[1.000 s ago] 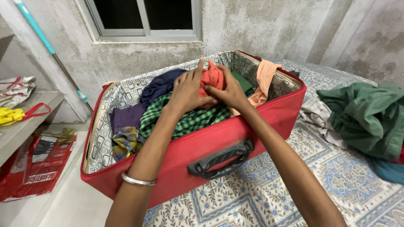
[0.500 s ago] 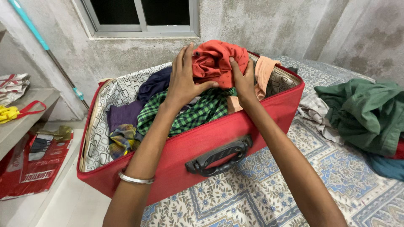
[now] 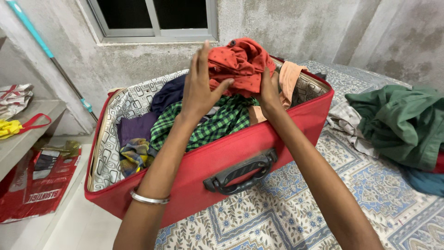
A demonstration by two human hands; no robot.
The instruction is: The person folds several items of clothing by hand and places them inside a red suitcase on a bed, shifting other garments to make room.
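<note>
**Both hands lift a bunched red garment above an open suitcase**

The left hand (image 3: 200,95) and the right hand (image 3: 268,90) hold a crumpled red dotted cotton garment (image 3: 238,65) between them, raised clear above the open red fabric suitcase (image 3: 259,139). The left hand presses the cloth from nine o'clock, fingers upright and thumb hooked into the folds; the right hand grips it from four o'clock, fingers tucked into the fabric. Both hands are closed on the cloth.

Directly below, at six o'clock of the bundle, a green-and-black checked shirt (image 3: 208,125) lies on top of the packed clothes. A dark navy cloth (image 3: 169,95) sits at nine o'clock of the bundle, and a peach cloth (image 3: 289,76) hangs over the case's edge at three o'clock. A black plastic handle (image 3: 240,171) faces the camera. The case rests on a blue floral patterned bedsheet (image 3: 296,208). A heap of green clothing (image 3: 402,122) lies at three o'clock of the case, well apart.
</note>
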